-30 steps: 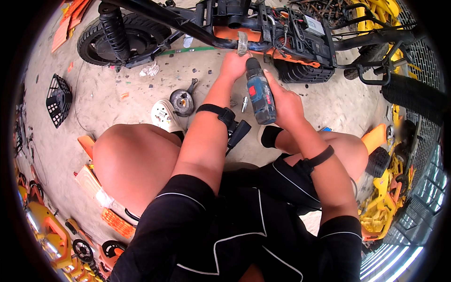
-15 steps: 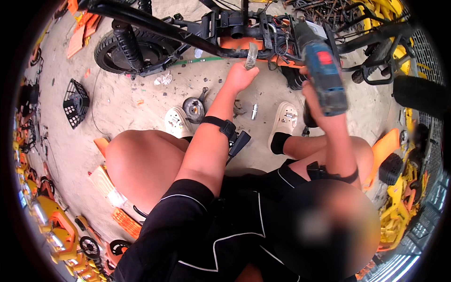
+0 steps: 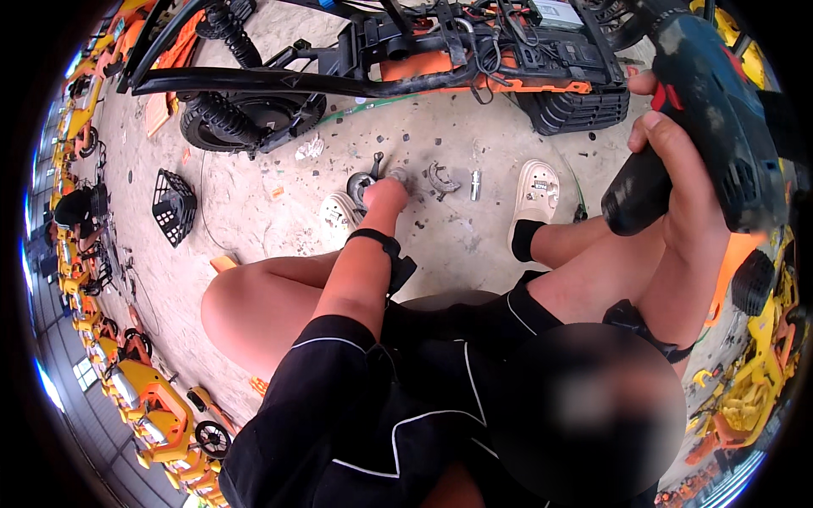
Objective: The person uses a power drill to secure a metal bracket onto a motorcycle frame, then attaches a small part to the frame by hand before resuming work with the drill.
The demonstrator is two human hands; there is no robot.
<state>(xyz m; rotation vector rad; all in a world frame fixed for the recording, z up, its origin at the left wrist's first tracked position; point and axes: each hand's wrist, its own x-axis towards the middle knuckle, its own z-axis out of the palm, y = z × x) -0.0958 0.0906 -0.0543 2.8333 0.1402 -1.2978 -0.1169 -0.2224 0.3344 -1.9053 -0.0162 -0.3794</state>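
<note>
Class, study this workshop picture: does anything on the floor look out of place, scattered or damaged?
Yes. Small dark screws and bits lie loose across the concrete floor, beside a round metal part that the left hand reaches. The scooter frame lies stripped, wiring exposed.

This is a repair workshop for small electric ride-on vehicles. A black and orange stripped-down vehicle frame with exposed wiring and a battery box (image 3: 440,51) lies on the bare, dusty concrete floor (image 3: 254,212), its black rubber wheel with coil springs (image 3: 246,118) at the left end. Loose screws and small round metal parts (image 3: 440,178) are scattered on the floor beside it. A black wire basket (image 3: 174,205) stands near the floor's left edge. Rows of yellow and orange toy excavators (image 3: 152,406) line the left and right sides. A black cordless power drill (image 3: 703,118) is in use.
</note>
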